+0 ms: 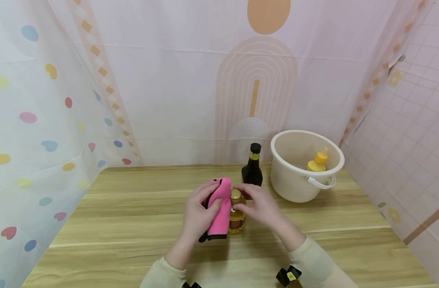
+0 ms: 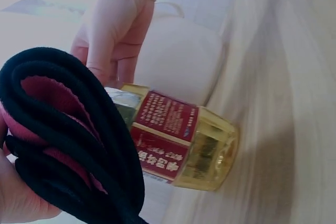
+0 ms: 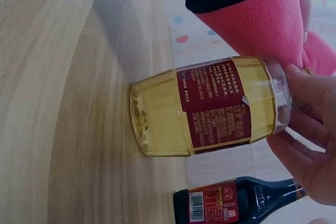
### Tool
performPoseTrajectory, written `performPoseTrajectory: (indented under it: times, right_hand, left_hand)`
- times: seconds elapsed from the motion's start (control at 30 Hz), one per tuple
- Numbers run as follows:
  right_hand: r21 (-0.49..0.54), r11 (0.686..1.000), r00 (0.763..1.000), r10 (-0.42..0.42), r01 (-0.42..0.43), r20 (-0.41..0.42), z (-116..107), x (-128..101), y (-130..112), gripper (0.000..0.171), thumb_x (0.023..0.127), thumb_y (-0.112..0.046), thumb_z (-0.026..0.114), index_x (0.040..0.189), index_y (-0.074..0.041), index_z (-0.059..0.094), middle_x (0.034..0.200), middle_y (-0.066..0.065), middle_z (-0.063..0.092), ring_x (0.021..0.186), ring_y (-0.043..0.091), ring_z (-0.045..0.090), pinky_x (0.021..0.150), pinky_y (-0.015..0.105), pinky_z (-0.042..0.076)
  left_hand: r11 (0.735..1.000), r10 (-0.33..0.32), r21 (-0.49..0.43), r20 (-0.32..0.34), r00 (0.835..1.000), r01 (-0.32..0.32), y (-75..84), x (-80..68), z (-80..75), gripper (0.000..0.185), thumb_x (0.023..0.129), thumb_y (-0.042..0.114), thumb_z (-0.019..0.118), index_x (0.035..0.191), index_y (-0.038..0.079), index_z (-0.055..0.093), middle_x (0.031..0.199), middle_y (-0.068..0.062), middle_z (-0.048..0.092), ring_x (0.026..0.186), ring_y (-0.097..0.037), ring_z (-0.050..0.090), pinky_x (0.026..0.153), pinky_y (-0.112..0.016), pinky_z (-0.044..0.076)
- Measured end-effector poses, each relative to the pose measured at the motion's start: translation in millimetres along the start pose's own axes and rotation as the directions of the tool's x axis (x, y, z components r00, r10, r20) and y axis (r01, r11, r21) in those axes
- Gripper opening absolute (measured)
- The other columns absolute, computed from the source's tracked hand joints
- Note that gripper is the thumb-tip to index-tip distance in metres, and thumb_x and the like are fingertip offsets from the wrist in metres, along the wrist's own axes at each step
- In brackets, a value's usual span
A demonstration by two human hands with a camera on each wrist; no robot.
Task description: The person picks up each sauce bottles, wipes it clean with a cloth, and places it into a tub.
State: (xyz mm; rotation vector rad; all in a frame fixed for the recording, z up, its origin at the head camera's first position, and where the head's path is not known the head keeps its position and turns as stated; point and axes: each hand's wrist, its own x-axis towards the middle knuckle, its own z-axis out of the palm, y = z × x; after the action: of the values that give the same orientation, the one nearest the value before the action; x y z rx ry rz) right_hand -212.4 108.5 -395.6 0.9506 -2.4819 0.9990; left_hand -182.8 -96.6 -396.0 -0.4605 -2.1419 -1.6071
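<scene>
Left hand (image 1: 197,216) grips folded pink cloth with black edge (image 1: 219,208) against small clear glass bottle of yellow oil (image 1: 236,214), standing on wooden table (image 1: 133,224). Right hand (image 1: 260,205) pinches bottle top. Hard rub may tip bottle, bump dark sauce bottle (image 1: 252,168) behind.

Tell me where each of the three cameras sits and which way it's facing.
Head: worn high, looking down at the table; both hands and sleeves show.
Left wrist: looks past the pink cloth at the oil bottle; right hand beyond.
Right wrist: looks along the bottle; right fingers show.
All share bottle and cloth.
</scene>
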Motion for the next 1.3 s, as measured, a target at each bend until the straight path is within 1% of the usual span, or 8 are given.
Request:
performPoseTrajectory:
  times: [0.1, 0.2, 0.3, 0.4, 0.5, 0.7, 0.87, 1.3]
  right_hand:
    - [-0.004, 1.0, 1.0, 0.001, -0.001, -0.015, 1.4, -0.8, -0.4, 0.048, 0.083, -0.013, 0.081, 0.126, 0.0, 0.063, 0.115, 0.013, 0.068, 0.093, 0.023, 0.066, 0.082, 0.033, 0.055]
    - [-0.02, 1.0, 0.999, 0.022, -0.022, -0.024, 2.3, -1.7, -0.9, 0.046, 0.083, -0.015, 0.08, 0.124, -0.001, 0.064, 0.113, 0.012, 0.068, 0.092, 0.022, 0.065, 0.081, 0.034, 0.055]
    - [-0.041, 0.998, 0.999, 0.041, -0.042, -0.03, 2.6, -2.1, -1.5, 0.044, 0.082, -0.015, 0.081, 0.122, -0.002, 0.065, 0.11, 0.011, 0.069, 0.091, 0.022, 0.065, 0.08, 0.035, 0.055]
    - [-0.059, 0.997, 0.998, 0.05, -0.052, -0.038, 2.5, -1.9, -2.5, 0.045, 0.081, -0.015, 0.083, 0.12, -0.003, 0.066, 0.107, 0.01, 0.069, 0.09, 0.021, 0.065, 0.079, 0.035, 0.054]
    - [-0.068, 0.996, 0.998, 0.051, -0.054, -0.044, 3.1, -1.8, -2.3, 0.045, 0.08, -0.015, 0.083, 0.12, -0.002, 0.066, 0.106, 0.01, 0.069, 0.089, 0.021, 0.065, 0.079, 0.035, 0.054]
    - [-0.053, 0.997, 0.997, 0.051, -0.054, -0.049, 4.0, -1.7, -3.3, 0.044, 0.08, -0.016, 0.083, 0.119, -0.003, 0.067, 0.108, 0.009, 0.069, 0.091, 0.021, 0.065, 0.08, 0.035, 0.055]
    - [-0.057, 0.997, 0.997, 0.041, -0.044, -0.063, 3.5, -1.8, -3.9, 0.044, 0.079, -0.016, 0.084, 0.117, -0.004, 0.067, 0.108, 0.008, 0.069, 0.09, 0.021, 0.065, 0.079, 0.034, 0.055]
    - [-0.067, 0.997, 0.996, 0.034, -0.04, -0.08, 5.3, -2.9, -2.4, 0.044, 0.078, -0.017, 0.084, 0.116, -0.004, 0.067, 0.106, 0.009, 0.07, 0.089, 0.021, 0.066, 0.078, 0.035, 0.055]
  left_hand:
    - [0.998, 0.041, 0.039, -0.006, 0.999, -0.041, -1.7, -0.7, 1.9, 0.038, 0.081, -0.004, 0.075, 0.118, 0.003, 0.072, 0.126, -0.011, 0.064, 0.119, -0.031, 0.058, 0.088, -0.041, 0.054]
    - [0.994, 0.08, 0.076, 0.005, 0.997, -0.08, -4.1, -1.0, 3.1, 0.037, 0.08, -0.003, 0.076, 0.116, 0.002, 0.072, 0.125, -0.012, 0.065, 0.119, -0.032, 0.058, 0.09, -0.046, 0.052]
    - [0.988, 0.106, 0.11, 0.023, 0.994, -0.108, -5.8, -1.3, 3.5, 0.037, 0.08, -0.004, 0.076, 0.116, 0.001, 0.072, 0.124, -0.012, 0.066, 0.12, -0.034, 0.057, 0.093, -0.05, 0.05]
    - [0.984, 0.119, 0.129, 0.044, 0.992, -0.124, -7.1, -1.4, 3.1, 0.036, 0.08, -0.003, 0.076, 0.116, 0.001, 0.072, 0.124, -0.012, 0.066, 0.122, -0.035, 0.056, 0.095, -0.053, 0.048]
    - [0.985, 0.114, 0.126, 0.057, 0.992, -0.12, -8.6, -2.1, 2.4, 0.036, 0.08, -0.003, 0.076, 0.116, 0.001, 0.072, 0.125, -0.012, 0.065, 0.123, -0.035, 0.055, 0.096, -0.053, 0.047]
    - [0.99, 0.083, 0.112, 0.067, 0.994, -0.09, -9.8, -3.7, 0.2, 0.035, 0.08, -0.003, 0.077, 0.114, 0.001, 0.072, 0.127, -0.011, 0.064, 0.123, -0.032, 0.055, 0.097, -0.047, 0.048]
    - [0.993, 0.064, 0.094, 0.078, 0.995, -0.071, -10.9, -3.9, -1.7, 0.034, 0.08, -0.003, 0.077, 0.113, 0.001, 0.072, 0.128, -0.011, 0.063, 0.124, -0.031, 0.055, 0.098, -0.046, 0.048]
    - [0.996, 0.05, 0.069, 0.093, 0.994, -0.057, -17.5, -9.9, -4.6, 0.035, 0.079, -0.008, 0.076, 0.112, 0.001, 0.073, 0.127, -0.01, 0.064, 0.122, -0.032, 0.056, 0.094, -0.043, 0.05]
